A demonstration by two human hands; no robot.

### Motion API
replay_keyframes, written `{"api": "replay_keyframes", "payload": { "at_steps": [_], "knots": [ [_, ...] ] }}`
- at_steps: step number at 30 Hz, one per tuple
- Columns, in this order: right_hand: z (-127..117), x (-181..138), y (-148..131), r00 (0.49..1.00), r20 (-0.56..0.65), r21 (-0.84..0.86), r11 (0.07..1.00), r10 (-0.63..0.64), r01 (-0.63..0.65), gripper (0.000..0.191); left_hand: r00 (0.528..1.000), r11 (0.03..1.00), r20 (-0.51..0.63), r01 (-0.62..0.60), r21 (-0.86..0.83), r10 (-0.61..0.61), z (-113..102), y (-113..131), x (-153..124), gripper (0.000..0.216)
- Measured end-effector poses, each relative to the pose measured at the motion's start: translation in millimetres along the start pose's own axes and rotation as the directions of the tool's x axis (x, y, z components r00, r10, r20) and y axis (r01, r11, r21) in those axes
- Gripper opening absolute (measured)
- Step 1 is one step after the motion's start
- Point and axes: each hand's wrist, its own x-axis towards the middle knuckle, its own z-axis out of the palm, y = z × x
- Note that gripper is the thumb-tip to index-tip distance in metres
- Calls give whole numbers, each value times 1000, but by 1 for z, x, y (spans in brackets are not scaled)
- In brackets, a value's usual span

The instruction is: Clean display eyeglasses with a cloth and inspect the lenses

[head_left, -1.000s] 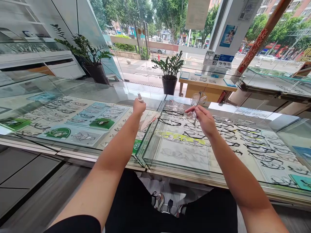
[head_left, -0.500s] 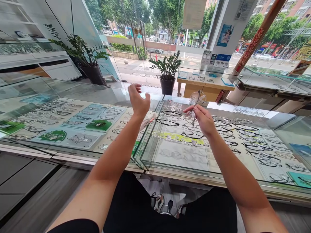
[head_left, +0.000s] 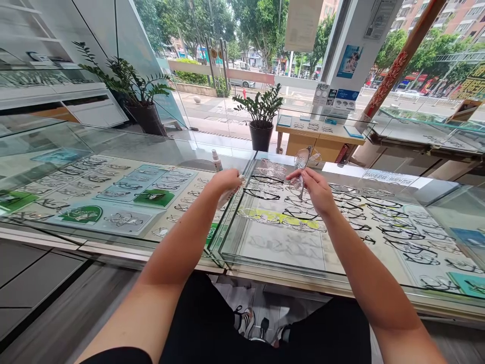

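Note:
In my right hand (head_left: 317, 189) is a pair of thin-rimmed eyeglasses (head_left: 302, 159), pinched and held on end above the glass counter. My left hand (head_left: 228, 180) is bent down over a small clear packet with red print (head_left: 228, 195) lying near the joint between two counter sections. Its fingers are curled at the packet's upper edge and partly hidden by the back of the hand. Just behind that hand stands a small white spray bottle (head_left: 217, 161).
Under the glass top of the display counter (head_left: 273, 259) lie several rows of eyeglasses (head_left: 261, 193). Beyond it stand a potted plant (head_left: 261, 134), another potted plant (head_left: 146, 116) and a wooden display table (head_left: 303, 136).
My left hand has come down from its raised, open pose onto the packet, its fingers curling. The spray bottle now shows behind it. My right hand keeps the eyeglasses in nearly the same place.

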Motion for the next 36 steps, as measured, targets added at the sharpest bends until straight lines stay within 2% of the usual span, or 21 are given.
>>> {"api": "replay_keyframes", "payload": {
  "at_steps": [4,6,7,8,10,13,15,17,21,27,31,36],
  "knots": [
    [-1,0,3,1000,8,17,1000,-1,0,40,989,994,-144,11,-108,-27,-7,-1,2,22],
    [-2,0,5,1000,8,10,1000,3,-3,40,965,963,-258,-20,-270,-53,-10,-1,4,16],
    [-3,0,6,1000,5,1,1000,4,-4,41,944,916,-322,-71,-396,-66,-12,0,5,12],
    [-3,0,6,1000,2,-8,1000,5,-5,41,922,834,-379,-146,-533,-80,-13,1,6,11],
    [-4,0,8,1000,-2,-18,1000,1,-1,41,893,581,-443,-322,-748,-75,-15,3,6,20],
    [-4,1,8,1000,-6,-31,999,-9,9,42,888,237,-455,-457,-857,66,-17,10,0,43],
    [-4,1,7,1000,-9,-44,999,-19,18,42,871,87,-456,-476,-875,182,-17,16,-9,58],
    [-3,1,5,1000,-11,-48,998,-28,28,42,846,-2,-451,-469,-883,284,-16,24,-21,64],
    [0,-1,-1,999,-6,-16,999,-33,33,41,798,-33,-437,-467,-884,414,-9,41,-43,58],
    [3,-4,-5,997,33,70,996,-64,62,39,781,31,-366,-440,-897,506,6,56,-61,60],
    [3,-5,-6,999,26,105,994,-24,21,41,743,45,-303,-409,-912,597,16,60,-65,61],
    [7,-7,-16,998,63,210,978,-13,-1,36,743,49,-291,-399,-916,602,25,66,-70,60]
  ]
}}
